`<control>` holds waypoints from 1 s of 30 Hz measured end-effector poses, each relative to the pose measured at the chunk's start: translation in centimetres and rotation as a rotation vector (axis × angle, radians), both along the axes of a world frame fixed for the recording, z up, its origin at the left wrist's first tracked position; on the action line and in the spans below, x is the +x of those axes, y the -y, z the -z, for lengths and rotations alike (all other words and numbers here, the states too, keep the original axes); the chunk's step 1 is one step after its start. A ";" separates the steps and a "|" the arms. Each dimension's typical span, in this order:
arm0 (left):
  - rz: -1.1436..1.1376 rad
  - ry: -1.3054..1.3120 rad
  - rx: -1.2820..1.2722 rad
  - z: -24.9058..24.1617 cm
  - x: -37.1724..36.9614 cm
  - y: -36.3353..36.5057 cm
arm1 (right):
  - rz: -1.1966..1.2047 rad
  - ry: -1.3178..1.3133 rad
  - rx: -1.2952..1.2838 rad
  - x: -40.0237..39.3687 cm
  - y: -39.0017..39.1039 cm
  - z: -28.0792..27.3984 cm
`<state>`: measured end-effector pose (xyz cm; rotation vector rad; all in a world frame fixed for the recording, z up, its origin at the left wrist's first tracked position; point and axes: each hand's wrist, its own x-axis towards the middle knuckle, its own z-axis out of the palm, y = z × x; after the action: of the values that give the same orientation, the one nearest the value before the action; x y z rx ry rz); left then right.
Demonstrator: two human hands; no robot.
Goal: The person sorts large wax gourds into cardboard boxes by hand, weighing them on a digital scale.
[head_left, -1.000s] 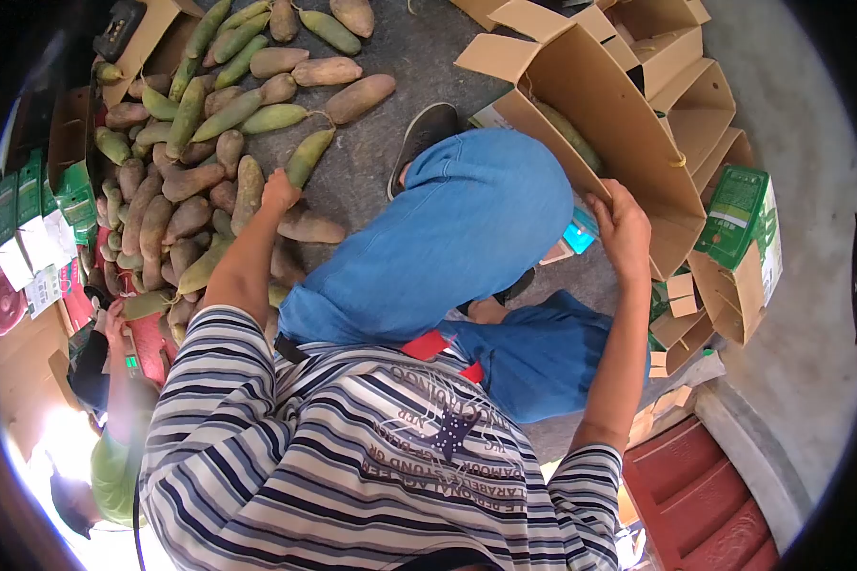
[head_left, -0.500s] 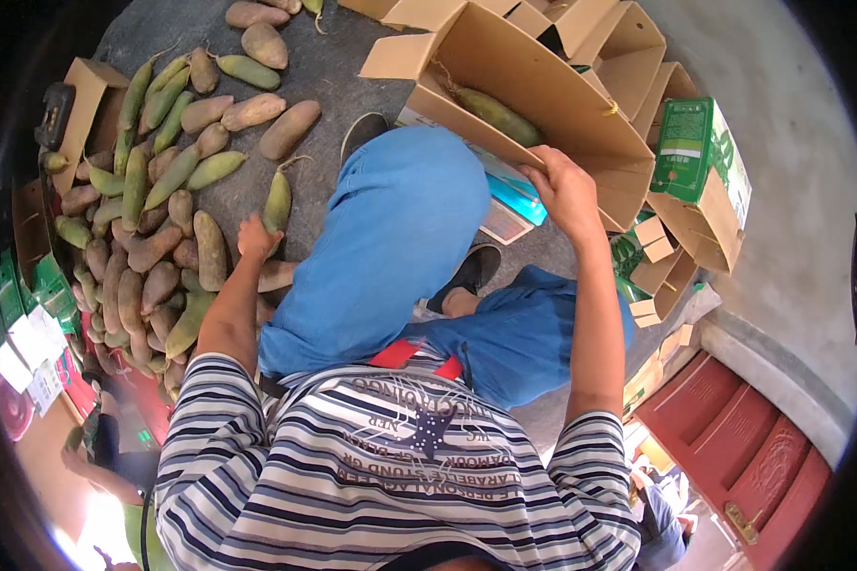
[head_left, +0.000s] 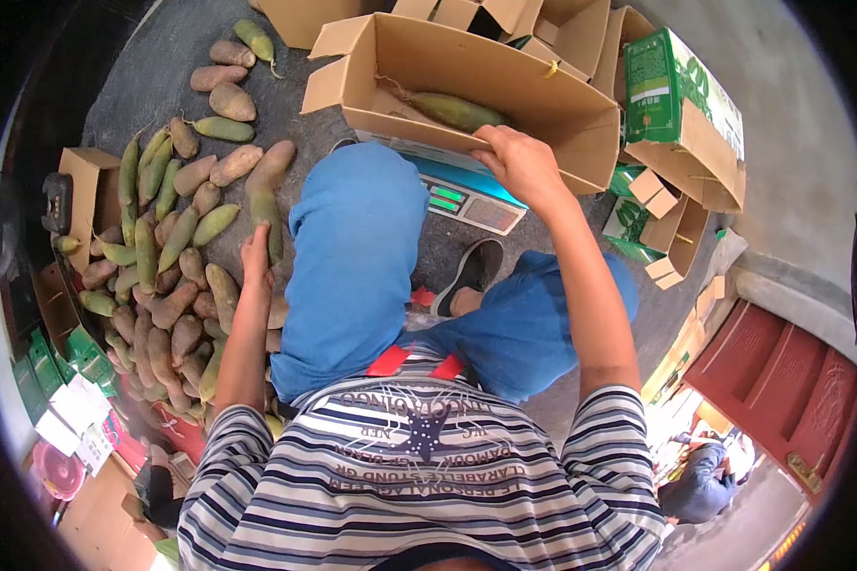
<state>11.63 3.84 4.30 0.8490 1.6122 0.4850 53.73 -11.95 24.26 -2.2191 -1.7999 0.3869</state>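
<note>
My left hand (head_left: 255,257) is closed at the side of a green radish (head_left: 266,221), with its fingers partly hidden. This radish lies against the end of a brownish radish (head_left: 275,160), beside my left knee. My right hand (head_left: 519,164) grips the near wall of an open cardboard box (head_left: 581,143), thumb and fingers over the edge. Inside the box rests one large green radish (head_left: 457,111) with a long thin root. Under the box stands a digital scale (head_left: 486,213), its green displays lit.
A big heap of green and brownish radishes (head_left: 186,338) covers the floor on my left. Several open cartons (head_left: 567,33) stand beyond the box, with a green-and-white printed carton (head_left: 653,86) at the right. Another person (head_left: 705,481) is near the red door (head_left: 757,381).
The view has shifted, and the box appears further left, with more of the scale showing. My left hand stays at the green radish, which now meets the brownish one. My right hand still holds the box.
</note>
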 end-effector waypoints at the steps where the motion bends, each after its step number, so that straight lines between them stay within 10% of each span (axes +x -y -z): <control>1: 0.011 -0.002 0.111 -1.6 1.2 -0.7 | 0.001 0.001 0.004 0.0 0.0 0.0; 9: 0.668 0.075 1.125 -24.6 15.9 -2.2 | -0.007 -0.010 0.027 -0.1 0.1 0.0; 17: 1.064 -0.017 1.336 -27.3 23.1 -2.4 | -0.010 0.051 0.048 0.3 0.6 1.0; 22: 0.829 -0.049 0.856 -15.6 13.5 -5.7 | -0.021 -0.022 0.020 0.3 -0.1 0.3; 27: 1.420 -0.971 0.499 -3.1 0.2 0.1 | -0.001 -0.008 -0.019 -0.7 -0.3 -0.6; 30: 1.639 -0.939 0.142 3.0 -6.9 5.0 | 0.019 -0.002 -0.025 -1.0 -0.3 -0.8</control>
<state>4.78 -1.14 1.26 2.3012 1.0463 -1.1128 52.69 -11.61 25.08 -2.2504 -1.7809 0.4101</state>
